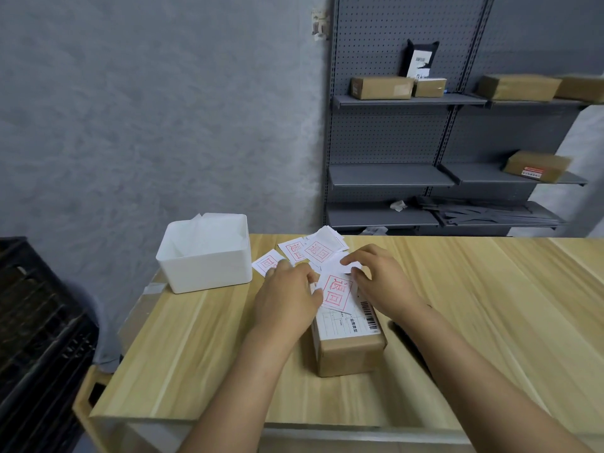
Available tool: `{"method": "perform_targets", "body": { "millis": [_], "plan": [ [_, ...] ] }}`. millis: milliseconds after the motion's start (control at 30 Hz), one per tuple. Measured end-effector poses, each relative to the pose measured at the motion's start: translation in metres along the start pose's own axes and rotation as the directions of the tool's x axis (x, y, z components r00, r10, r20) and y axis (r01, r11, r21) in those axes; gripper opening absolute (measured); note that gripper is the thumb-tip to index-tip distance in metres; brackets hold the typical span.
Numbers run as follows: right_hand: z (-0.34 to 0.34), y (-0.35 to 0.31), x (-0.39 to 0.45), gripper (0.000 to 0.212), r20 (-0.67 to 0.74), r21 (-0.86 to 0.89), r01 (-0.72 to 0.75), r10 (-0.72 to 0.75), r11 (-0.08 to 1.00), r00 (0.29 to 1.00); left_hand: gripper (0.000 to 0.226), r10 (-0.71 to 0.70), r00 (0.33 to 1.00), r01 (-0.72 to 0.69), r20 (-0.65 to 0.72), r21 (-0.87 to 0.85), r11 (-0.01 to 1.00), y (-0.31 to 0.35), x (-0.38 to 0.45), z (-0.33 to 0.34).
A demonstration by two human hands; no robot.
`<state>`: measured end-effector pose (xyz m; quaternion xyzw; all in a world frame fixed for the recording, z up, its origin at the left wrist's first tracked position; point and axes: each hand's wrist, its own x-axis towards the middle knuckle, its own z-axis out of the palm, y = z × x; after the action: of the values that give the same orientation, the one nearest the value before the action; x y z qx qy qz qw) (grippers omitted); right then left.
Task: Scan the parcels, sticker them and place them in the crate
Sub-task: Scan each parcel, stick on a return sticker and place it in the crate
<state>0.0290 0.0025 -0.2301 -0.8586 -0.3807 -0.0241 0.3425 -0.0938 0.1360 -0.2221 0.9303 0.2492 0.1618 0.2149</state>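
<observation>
Both hands work over one brown parcel point(348, 338) near the middle of the table point(490, 305): the left hand point(286, 299) lies on the parcel's far left edge, its grip hidden, while the right hand point(380, 282) pinches a white backing strip point(351, 267) above the red-stamped sticker point(336, 292) on top. That sticker may crease, go on crooked, or cover the barcode just beside it. Counted: about four loose stickers point(315, 251), one white bin point(204, 253), one black crate point(36, 338) off the table's left, roughly six shelf parcels point(380, 87).

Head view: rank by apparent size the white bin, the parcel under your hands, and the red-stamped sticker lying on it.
1. white bin
2. parcel, partly hidden by the hands, so its gap to the bin is unsure
3. red-stamped sticker, clearly smallest
</observation>
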Motion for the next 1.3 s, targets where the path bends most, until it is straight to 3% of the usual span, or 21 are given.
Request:
{"method": "perform_targets", "body": {
  "millis": [133,200,267,367,500,667,733,800,933,1033,1133,1300],
  "plan": [
    [0.01,-0.008,-0.01,0.026,0.09,0.033,0.082,-0.085,0.996,0.992,0.037,0.121,0.985,-0.111,0.124,-0.083,0.99,0.003,0.001,0.014],
    [0.008,-0.001,-0.016,0.029,0.115,-0.015,0.026,-0.024,1.0,0.993,0.04,0.08,0.988,-0.073,0.132,-0.055,0.996,-0.007,-0.001,0.016],
    [0.002,0.009,-0.022,0.03,0.043,-0.026,-0.079,0.08,0.997,0.996,0.04,0.043,0.997,-0.041,0.064,-0.032,0.999,-0.017,-0.002,0.015],
    [0.005,0.003,-0.026,0.03,-0.056,0.005,-0.103,0.103,0.995,0.993,0.046,0.107,0.99,-0.092,0.095,-0.146,0.985,-0.014,0.0,0.014],
    [0.019,-0.012,-0.037,0.04,0.077,-0.028,-0.071,0.073,0.997,0.994,0.045,0.157,0.957,-0.131,0.245,-0.119,0.984,-0.015,-0.002,0.018],
    [0.009,-0.009,-0.052,0.045,-0.062,0.023,-0.269,0.27,0.963,0.961,0.044,0.124,0.982,-0.099,0.144,-0.169,0.981,-0.035,-0.007,0.011],
    [0.016,-0.016,-0.057,0.048,-0.023,0.053,-0.242,0.244,0.969,0.97,0.048,0.163,0.971,-0.12,0.173,-0.233,0.965,-0.026,-0.011,0.013],
    [0.023,-0.02,-0.061,0.053,0.019,0.082,-0.261,0.26,0.962,0.965,0.048,0.168,0.959,-0.125,0.228,-0.191,0.974,-0.021,-0.015,0.015],
    [0.018,-0.017,-0.075,0.065,0.022,0.269,-0.466,0.479,0.843,0.878,0.048,0.03,0.959,0.038,0.282,-0.229,0.973,-0.026,-0.019,0.013],
    [0.018,-0.02,-0.084,0.055,0.111,0.343,-0.542,0.54,0.767,0.834,0.047,-0.05,0.917,0.208,0.395,-0.367,0.907,-0.024,-0.025,0.012],
    [0.021,-0.031,-0.085,0.043,0.143,0.366,-0.516,0.502,0.774,0.853,0.045,-0.059,0.883,0.324,0.466,-0.512,0.795,-0.019,-0.033,0.01],
    [0.022,-0.063,-0.074,0.031,0.09,0.475,-0.373,0.378,0.797,0.922,0.036,-0.128,0.941,0.301,0.313,-0.602,0.74,-0.029,-0.041,-0.013]
  ]
}}
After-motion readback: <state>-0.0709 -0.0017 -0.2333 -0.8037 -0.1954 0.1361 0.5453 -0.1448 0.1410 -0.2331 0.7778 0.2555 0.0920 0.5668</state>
